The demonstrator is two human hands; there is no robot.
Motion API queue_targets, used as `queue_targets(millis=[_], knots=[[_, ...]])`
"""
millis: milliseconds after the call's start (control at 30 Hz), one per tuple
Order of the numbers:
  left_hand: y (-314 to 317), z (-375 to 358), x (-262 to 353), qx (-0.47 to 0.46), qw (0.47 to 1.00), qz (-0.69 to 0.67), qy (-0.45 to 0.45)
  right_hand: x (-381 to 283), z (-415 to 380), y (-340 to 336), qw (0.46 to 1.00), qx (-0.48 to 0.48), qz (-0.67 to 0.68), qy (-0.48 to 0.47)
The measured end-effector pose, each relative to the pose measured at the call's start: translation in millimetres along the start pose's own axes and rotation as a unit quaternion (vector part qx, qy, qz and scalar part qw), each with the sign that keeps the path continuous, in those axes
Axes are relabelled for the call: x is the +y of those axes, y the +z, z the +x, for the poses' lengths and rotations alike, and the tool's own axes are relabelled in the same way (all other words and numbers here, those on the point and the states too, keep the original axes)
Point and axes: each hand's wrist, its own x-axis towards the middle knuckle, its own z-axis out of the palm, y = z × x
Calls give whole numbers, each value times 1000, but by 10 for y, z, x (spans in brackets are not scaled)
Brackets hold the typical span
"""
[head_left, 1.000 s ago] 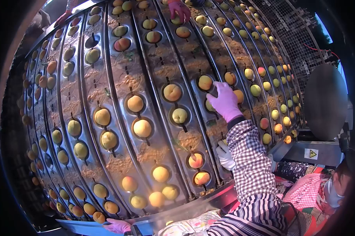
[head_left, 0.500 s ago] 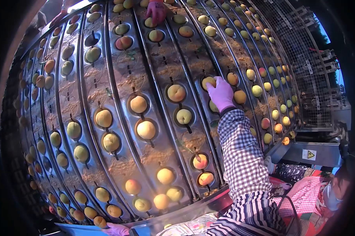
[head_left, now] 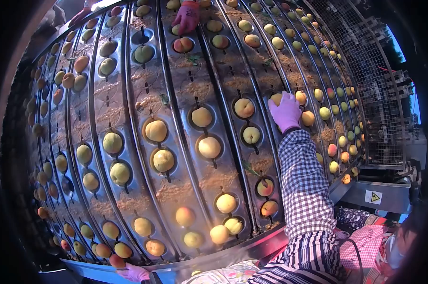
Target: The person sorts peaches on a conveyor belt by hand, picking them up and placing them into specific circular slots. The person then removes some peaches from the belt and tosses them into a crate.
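Note:
My right hand (head_left: 286, 113), in a purple glove, reaches out over the metal conveyor (head_left: 143, 102). Its fingers are bent around a yellow peach (head_left: 276, 98) sitting in one of the cups; the palm hides the cup below. At the bottom edge, my left hand (head_left: 133, 272), also gloved, has its fingertips at a reddish peach (head_left: 117, 261) by the blue rail (head_left: 86, 270). Most of the left fingers are under or behind that fruit. Pairs of peaches lie in cups around my right hand, among them a yellow-orange peach (head_left: 244, 108) to its left.
Across the conveyor, a co-worker's pink-gloved hand (head_left: 186, 17) is on a peach. Another person in a pink checked garment (head_left: 358, 253) is at the lower right. Beyond stand a wire mesh guard (head_left: 365, 90) and a metal housing with a yellow warning label (head_left: 373, 197).
The conveyor's rows of peaches have shifted right, and my right hand has moved right with them. At my left hand a reddish peach now shows where a yellower one was.

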Motion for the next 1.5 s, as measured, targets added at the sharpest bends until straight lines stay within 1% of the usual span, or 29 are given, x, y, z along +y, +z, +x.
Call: queue_targets(millis=[33,100,167,233,300,367,467,567,600,633,700,733,800,867,900,967,1000,1033,1067,1100,1167,1200,1233,1300,1333,1367,1433,1467,1500], knots=[[66,43,-74,-4,1000,15,8,-61,-36,12,996,19,72,-54],[58,95,-58,2,1000,-5,7,-273,-149,13,963,57,213,-158],[26,131,-22,-4,1000,-21,-9,-550,-394,-101,961,-3,172,-217],[-36,151,63,-23,998,-32,-39,-723,-471,-161,977,-91,122,-147],[-45,142,156,-23,998,-30,-40,-823,-448,-150,980,-135,121,-82],[-49,143,202,-24,999,-30,-34,-721,-465,-58,968,-69,170,-171],[-30,145,167,-24,999,-25,-26,-555,-465,109,951,-30,173,-254],[-22,204,50,-19,1000,-10,-19,-493,-457,66,948,-18,266,-175],[-723,-134,672,-39,998,-14,-36,-524,-457,-68,957,-58,242,-149],[-700,-134,670,-37,998,-32,-46,-532,-439,-69,956,-84,237,-148],[-679,-91,616,-76,995,-22,-63,-535,-334,-71,954,-133,225,-148],[-702,-86,588,-85,995,-23,-54,-497,-287,-86,948,-148,222,-176],[-728,-102,576,-103,994,-28,-38,-475,-342,-169,948,-117,255,-153],[-724,-98,494,-112,992,-50,4,-453,-425,-235,949,-85,279,-124],[-723,-96,439,-116,991,-61,24,-461,-520,-315,960,-97,237,-109],[-769,-94,316,-137,976,-164,38,-474,-773,-503,978,-119,153,-77],[-795,-87,283,-146,964,-216,45,-507,-904,-539,981,-151,100,-69],[-873,-86,325,-158,959,-232,35,-513,-1039,-504,982,-156,69,-85],[-977,-91,401,-169,954,-248,25,-471,-1122,-373,984,-136,62,-99],[-1042,-85,417,-179,948,-262,14,-407,-1162,-226,985,-118,56,-114],[-863,60,293,-167,945,-282,11,-277,-1145,-106,975,-110,164,-98],[-754,124,198,-162,943,-292,10,-225,-1112,-74,967,-127,199,-91],[-738,146,279,-137,927,-349,-24,-242,-1103,-101,972,-130,168,-100],[-519,342,193,-98,964,-247,4,-345,-1105,-230,978,-132,107,-121],[-428,387,171,-78,975,-209,-12,-437,-1146,-322,981,-95,89,-143],[-653,336,448,-82,977,-189,-47,-559,-1192,-405,976,-98,130,-148],[-501,353,384,-72,994,-74,-20,-776,-1319,-506,961,-104,208,-152],[-510,336,389,-71,994,-75,-25,-883,-1393,-512,947,-124,244,-170],[-524,327,410,-70,994,-75,-30,-1003,-1472,-550,939,-156,243,-187]])
